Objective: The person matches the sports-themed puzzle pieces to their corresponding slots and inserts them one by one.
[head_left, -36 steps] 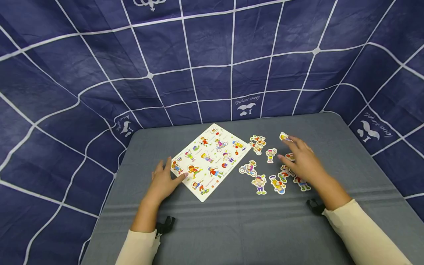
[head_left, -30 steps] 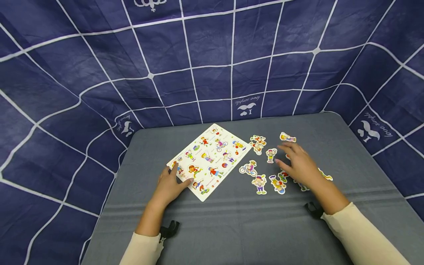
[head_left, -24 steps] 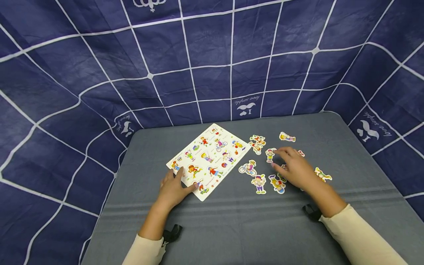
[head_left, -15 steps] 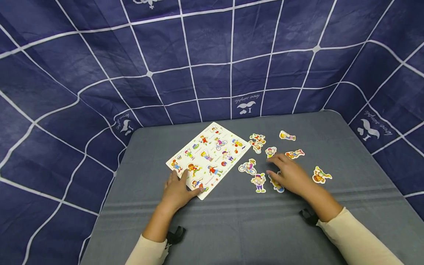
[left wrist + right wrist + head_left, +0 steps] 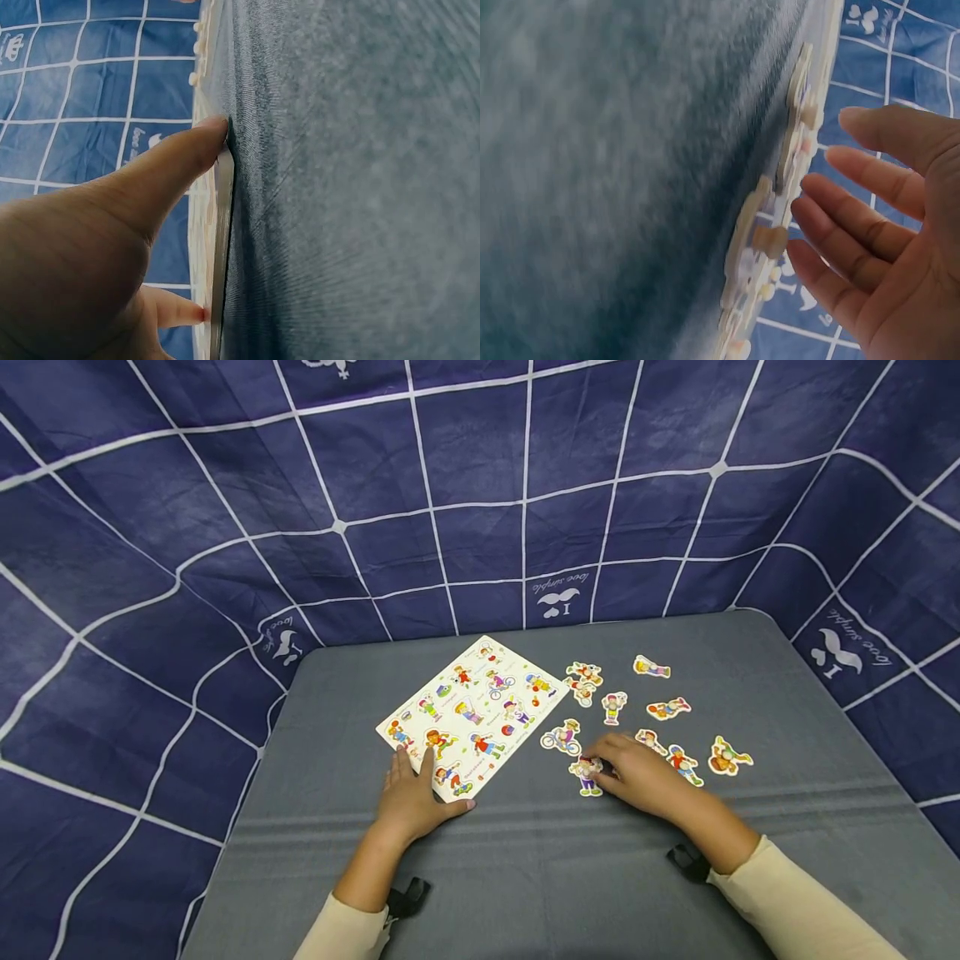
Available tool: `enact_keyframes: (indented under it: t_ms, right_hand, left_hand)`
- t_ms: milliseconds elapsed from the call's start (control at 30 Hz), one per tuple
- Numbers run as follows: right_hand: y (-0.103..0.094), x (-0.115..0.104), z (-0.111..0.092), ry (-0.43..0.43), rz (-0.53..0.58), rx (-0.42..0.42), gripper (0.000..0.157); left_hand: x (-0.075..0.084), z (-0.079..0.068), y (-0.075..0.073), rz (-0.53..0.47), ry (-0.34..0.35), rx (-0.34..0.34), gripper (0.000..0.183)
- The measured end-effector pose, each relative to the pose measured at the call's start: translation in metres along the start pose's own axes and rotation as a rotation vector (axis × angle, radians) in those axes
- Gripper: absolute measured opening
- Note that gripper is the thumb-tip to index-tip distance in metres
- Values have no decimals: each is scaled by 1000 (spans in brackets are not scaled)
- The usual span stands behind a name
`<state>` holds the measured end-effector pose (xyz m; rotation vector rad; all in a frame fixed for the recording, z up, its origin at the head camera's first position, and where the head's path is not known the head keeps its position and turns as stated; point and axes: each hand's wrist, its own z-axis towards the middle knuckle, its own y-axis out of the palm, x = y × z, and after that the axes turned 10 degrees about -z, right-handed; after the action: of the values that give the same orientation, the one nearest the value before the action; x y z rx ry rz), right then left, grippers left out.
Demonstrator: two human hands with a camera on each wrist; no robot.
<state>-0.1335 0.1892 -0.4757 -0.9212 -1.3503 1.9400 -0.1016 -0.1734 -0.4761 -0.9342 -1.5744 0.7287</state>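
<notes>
A white peg puzzle board (image 5: 444,682) with printed children lies slanted on the grey table. My left hand (image 5: 412,806) rests on its near left part, fingers straight and spread, thumb by the near corner. In the left wrist view the thumb reaches the end of the board edge (image 5: 222,247). My right hand (image 5: 637,772) hovers over a puzzle piece of a purple-trousered figure (image 5: 589,787), partly covering it. The right wrist view shows its fingers loosely bent beside a knobbed piece (image 5: 739,240), pinching nothing. A bicycle piece (image 5: 561,739) lies just beyond.
Several more loose pieces lie right of the board: a pair at its right corner (image 5: 583,675), one at the back (image 5: 651,667), one at the far right (image 5: 727,756). Others lie beside the right hand. Dark blue gridded cloth (image 5: 480,543) stands around the table's back and sides.
My right hand has moved left and nearer across the pieces to the purple-trousered figure, uncovering pieces behind it. The left hand has slid right and nearer along the board. The pieces stay put.
</notes>
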Motion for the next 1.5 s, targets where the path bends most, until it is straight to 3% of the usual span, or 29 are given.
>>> enact_keyframes:
  t_ms: [567,1033,1267,1500]
  right_hand:
    - [8,-1,3,-31,11,-18,12]
    - [1,7,6,-28,90,37,14]
    - [-6,10,12,-21,86,66,14]
    - [-9,8,24,16,106,36,12]
  left_hand:
    - [-21,14,-9,-87,65,-73,121]
    - [-33,45,-33,-100,117,-200,123]
    - [-30,63,-44,-141,141,-281,124]
    - [-26,78,-51,-150,171,-347,124]
